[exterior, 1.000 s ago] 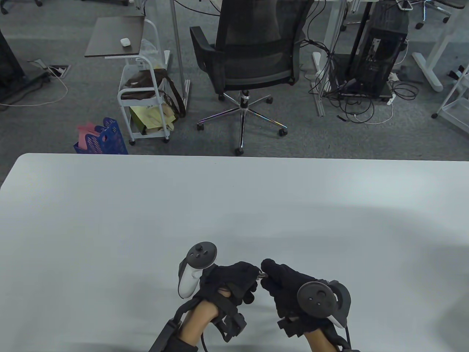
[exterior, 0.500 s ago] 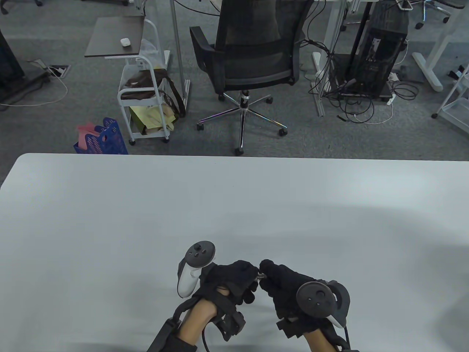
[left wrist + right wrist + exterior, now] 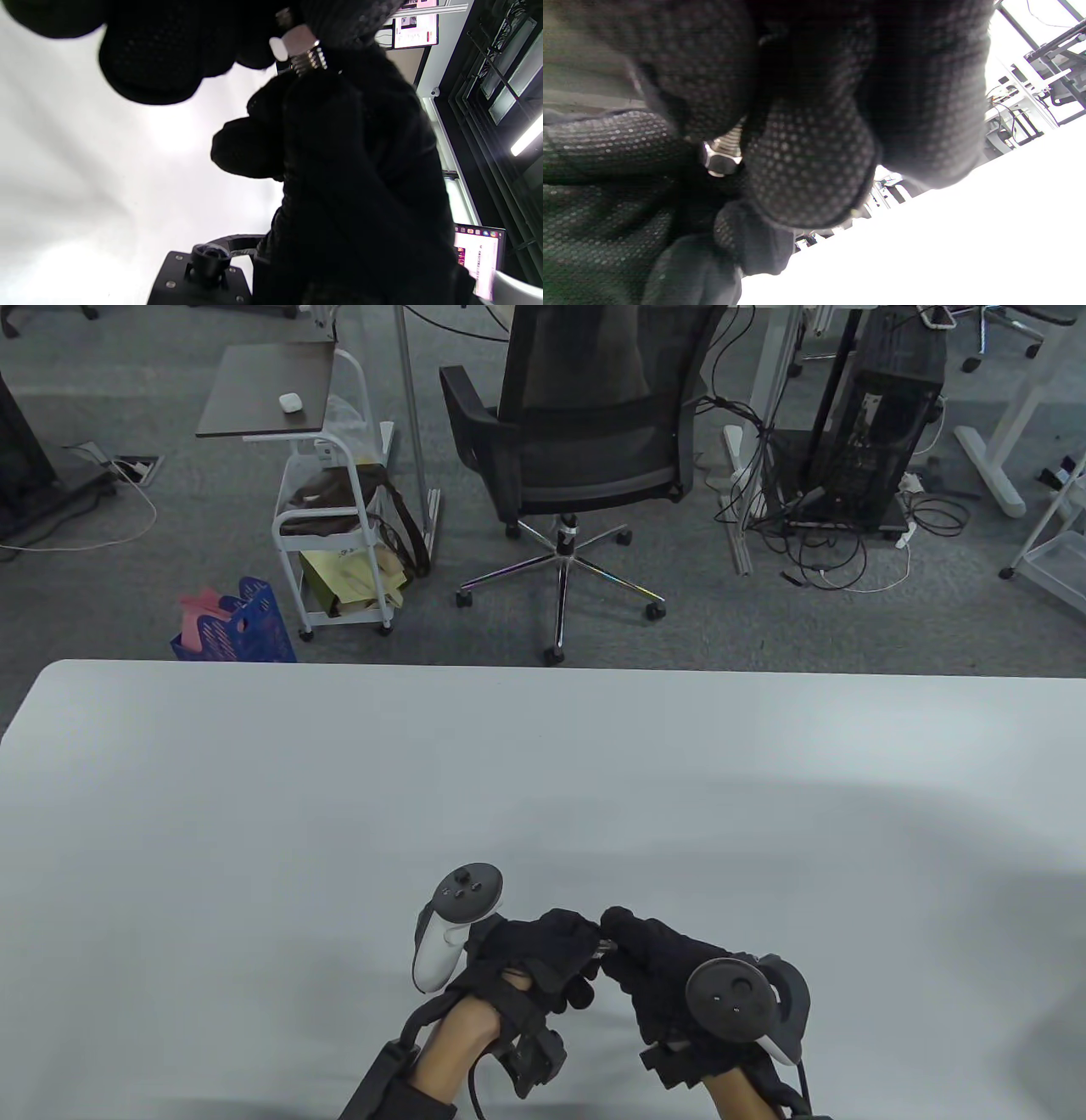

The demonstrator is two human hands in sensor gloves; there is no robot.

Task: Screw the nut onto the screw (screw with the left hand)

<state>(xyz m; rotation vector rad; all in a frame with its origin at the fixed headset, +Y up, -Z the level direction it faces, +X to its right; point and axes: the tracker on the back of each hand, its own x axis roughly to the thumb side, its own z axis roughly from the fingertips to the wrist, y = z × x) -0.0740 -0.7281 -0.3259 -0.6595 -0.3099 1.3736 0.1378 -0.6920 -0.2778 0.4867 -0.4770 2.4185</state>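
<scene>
Above white table [image 3: 254, 814] — left hand [image 3: 543, 954] fingers pinch nut [image 3: 720, 160], right hand [image 3: 670, 967] fingers clamp screw [image 3: 309, 59].

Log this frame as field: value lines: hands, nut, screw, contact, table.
left hand: fingertips pinch the nut
right hand: fingers curled round the screw
nut: hex, metal, on the screw's thread
screw: threaded, mostly hidden by gloves
contact: both hands meet at the parts, above the table
table: white, bare where visible
</scene>
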